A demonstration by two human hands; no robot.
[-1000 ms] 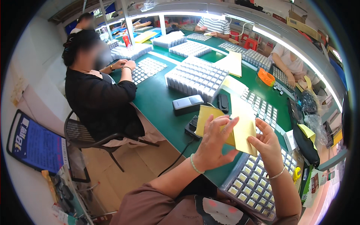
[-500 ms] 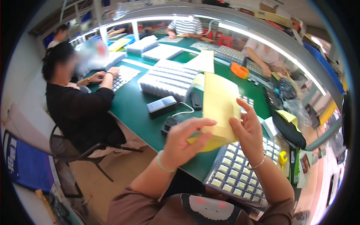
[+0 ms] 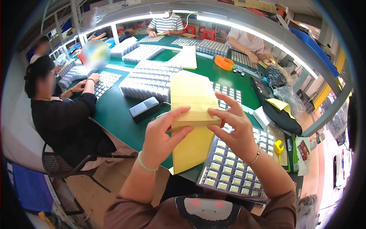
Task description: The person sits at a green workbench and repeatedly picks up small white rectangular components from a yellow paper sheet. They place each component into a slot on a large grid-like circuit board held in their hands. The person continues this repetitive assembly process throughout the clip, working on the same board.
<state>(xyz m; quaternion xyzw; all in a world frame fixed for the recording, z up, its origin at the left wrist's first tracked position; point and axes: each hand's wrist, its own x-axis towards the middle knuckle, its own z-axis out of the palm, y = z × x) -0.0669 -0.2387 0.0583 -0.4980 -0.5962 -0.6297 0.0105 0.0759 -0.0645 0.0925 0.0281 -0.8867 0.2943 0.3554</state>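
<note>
A yellow paper sheet, possibly more than one layer, is held up in front of me, with a crease across its middle. My left hand has its left edge between thumb and fingers. At the opposite edge, the thumb and index finger of my right hand pinch the crease, the other fingers raised. The paper's lower part hangs down beside a tray of small pale-yellow square pieces in dark frames, which lies below my right hand.
White trays stand stacked on the green table, near a grey and black box. An orange tape roll, a black pouch and a yellow tape measure lie rightward. A seated co-worker handles a tray at left; others sit beyond.
My hands have shifted left with the yellow paper and grip it at the crease, its lower part now hanging down flat. The view has turned slightly to the right.
</note>
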